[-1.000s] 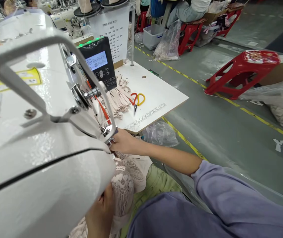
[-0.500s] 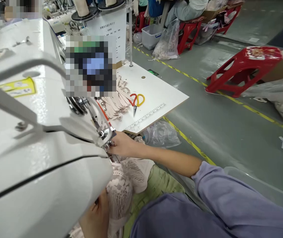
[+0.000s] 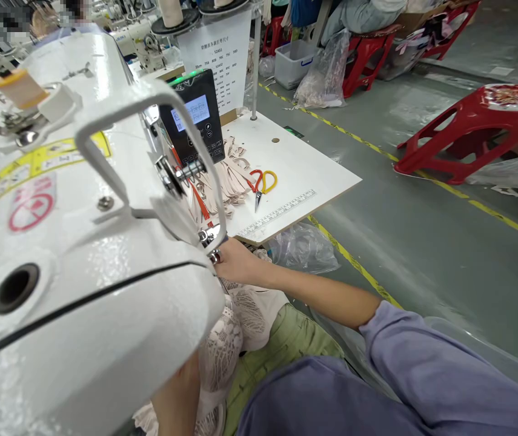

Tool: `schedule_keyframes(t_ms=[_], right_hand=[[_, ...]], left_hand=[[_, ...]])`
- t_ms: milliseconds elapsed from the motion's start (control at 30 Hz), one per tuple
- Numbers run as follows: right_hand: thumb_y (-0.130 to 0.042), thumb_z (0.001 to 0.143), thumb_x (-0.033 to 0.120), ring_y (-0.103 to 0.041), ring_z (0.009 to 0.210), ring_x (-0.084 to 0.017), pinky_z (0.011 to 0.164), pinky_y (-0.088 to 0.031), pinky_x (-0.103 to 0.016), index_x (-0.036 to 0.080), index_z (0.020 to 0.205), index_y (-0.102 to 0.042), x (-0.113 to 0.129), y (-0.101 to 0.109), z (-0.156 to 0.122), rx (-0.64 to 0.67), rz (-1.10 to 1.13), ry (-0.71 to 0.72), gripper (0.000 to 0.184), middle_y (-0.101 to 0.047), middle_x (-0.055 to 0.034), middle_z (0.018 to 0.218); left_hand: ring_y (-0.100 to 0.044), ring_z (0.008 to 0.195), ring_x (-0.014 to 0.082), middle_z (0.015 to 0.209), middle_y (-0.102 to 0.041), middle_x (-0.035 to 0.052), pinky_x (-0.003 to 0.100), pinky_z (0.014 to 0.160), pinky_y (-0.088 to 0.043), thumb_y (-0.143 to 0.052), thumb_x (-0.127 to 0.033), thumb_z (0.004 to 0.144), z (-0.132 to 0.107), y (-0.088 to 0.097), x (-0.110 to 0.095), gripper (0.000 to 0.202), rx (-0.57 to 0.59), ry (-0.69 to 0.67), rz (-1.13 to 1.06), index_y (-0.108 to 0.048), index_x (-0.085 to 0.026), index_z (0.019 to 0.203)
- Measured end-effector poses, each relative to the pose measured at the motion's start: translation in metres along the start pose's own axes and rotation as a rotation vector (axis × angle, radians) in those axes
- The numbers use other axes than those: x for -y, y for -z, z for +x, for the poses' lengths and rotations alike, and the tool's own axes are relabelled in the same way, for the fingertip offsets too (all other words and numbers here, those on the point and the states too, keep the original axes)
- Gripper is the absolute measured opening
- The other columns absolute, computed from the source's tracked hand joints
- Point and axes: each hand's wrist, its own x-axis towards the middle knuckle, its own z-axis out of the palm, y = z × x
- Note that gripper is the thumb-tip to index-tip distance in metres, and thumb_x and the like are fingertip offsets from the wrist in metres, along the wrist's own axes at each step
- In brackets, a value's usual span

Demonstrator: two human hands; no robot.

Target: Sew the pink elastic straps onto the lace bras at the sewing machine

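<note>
A pale pink lace bra (image 3: 220, 351) hangs over the front of a white sewing machine (image 3: 117, 272), its upper part hidden under the machine head. My right hand (image 3: 240, 263) is closed on the bra's fabric close beside the presser foot; the fingertips are hidden by metal parts. Below the machine head, my left hand (image 3: 183, 384) lies against the left side of the bra. Its fingers are out of sight behind the head, so their grip does not show.
Red-and-yellow-handled scissors (image 3: 261, 184) and a pile of pale fabric strips (image 3: 234, 181) lie on the white table (image 3: 308, 163), near a printed ruler (image 3: 279, 213). A control panel (image 3: 197, 121) stands behind the needle area. Red stools (image 3: 481, 127) stand on the floor.
The view has shifted left, showing more of the machine and its control panel. My right hand stays by the presser foot. The machine head now covers more of my left hand.
</note>
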Motion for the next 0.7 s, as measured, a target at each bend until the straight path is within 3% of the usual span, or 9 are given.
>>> schedule_keyframes(t_ms=[367, 533, 700], right_hand=[[-0.069, 0.076, 0.013, -0.052, 0.077, -0.018, 0.071, -0.045, -0.03, 0.02, 0.088, -0.065, 0.004, 0.005, -0.001, 0.036, -0.058, -0.089, 0.015, -0.059, -0.0039, 0.092], [-0.06, 0.078, 0.008, -0.05, 0.077, -0.014, 0.071, -0.044, -0.027, 0.018, 0.091, -0.064, 0.006, 0.006, -0.004, 0.001, -0.049, -0.044, 0.017, -0.055, -0.0033, 0.095], [-0.059, 0.073, 0.008, -0.047, 0.071, -0.01, 0.067, -0.042, -0.024, 0.016, 0.09, -0.063, 0.001, 0.003, -0.007, -0.044, 0.045, -0.019, 0.019, -0.054, -0.0021, 0.101]], left_hand=[[-0.07, 0.072, 0.0213, 0.081, -0.076, 0.0067, 0.027, 0.058, -0.05, -0.056, -0.039, 0.086, 0.007, -0.002, -0.017, 0.025, 0.015, 0.062, -0.052, -0.073, -0.022, 0.092], [-0.069, 0.074, 0.0215, 0.083, -0.075, 0.008, 0.026, 0.056, -0.049, -0.058, -0.045, 0.085, 0.012, 0.0, -0.025, 0.027, 0.022, 0.12, -0.073, -0.069, -0.021, 0.08], [-0.066, 0.075, 0.023, 0.082, -0.072, 0.0068, 0.028, 0.059, -0.046, -0.052, -0.059, 0.086, 0.009, 0.006, -0.03, 0.042, 0.198, 0.244, -0.209, -0.067, -0.02, 0.091]])
